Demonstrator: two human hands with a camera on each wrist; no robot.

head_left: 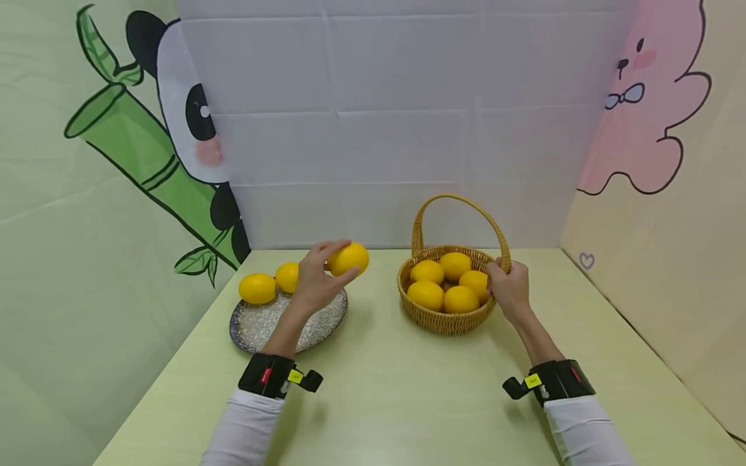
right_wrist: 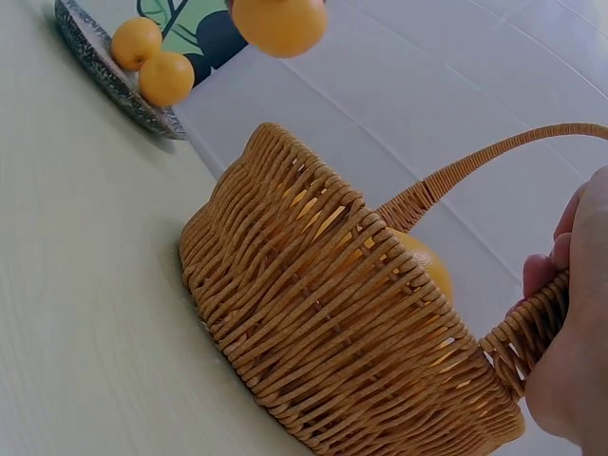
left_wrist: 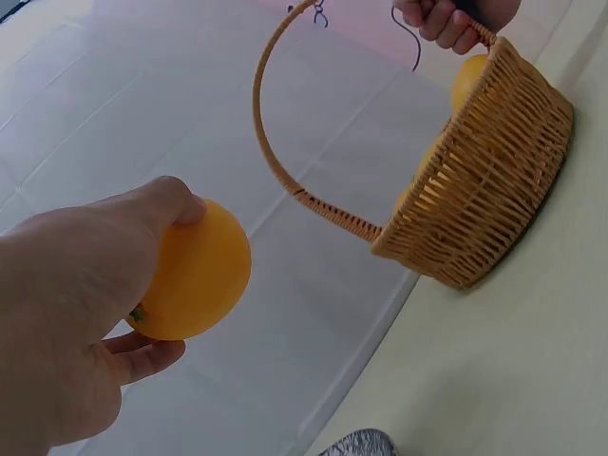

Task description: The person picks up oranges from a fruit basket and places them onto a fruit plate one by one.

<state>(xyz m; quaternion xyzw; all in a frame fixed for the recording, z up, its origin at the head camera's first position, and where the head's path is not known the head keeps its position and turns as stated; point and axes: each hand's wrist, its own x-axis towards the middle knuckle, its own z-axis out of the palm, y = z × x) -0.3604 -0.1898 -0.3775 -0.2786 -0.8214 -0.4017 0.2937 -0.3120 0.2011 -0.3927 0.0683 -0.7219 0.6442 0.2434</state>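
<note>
My left hand (head_left: 315, 279) grips an orange (head_left: 348, 259) between thumb and fingers, held in the air right of the plate's far side; its green stem end shows in the left wrist view. Below and left, a speckled grey plate (head_left: 262, 327) with a dark rim bears two more oranges (head_left: 257, 288), partly hidden by the hand. My right hand (head_left: 510, 288) holds the handle of a woven wicker basket (head_left: 443, 321) low on its right side, by the rim. Several oranges (head_left: 425, 295) lie in the basket, which stands on the table.
The pale table (head_left: 384, 401) runs back to a white wall sheet (head_left: 373, 149). Side walls carry a panda with bamboo (head_left: 134, 136) on the left and a pink bear (head_left: 641, 129) on the right. Both wrists wear black straps with small cameras (head_left: 268, 375).
</note>
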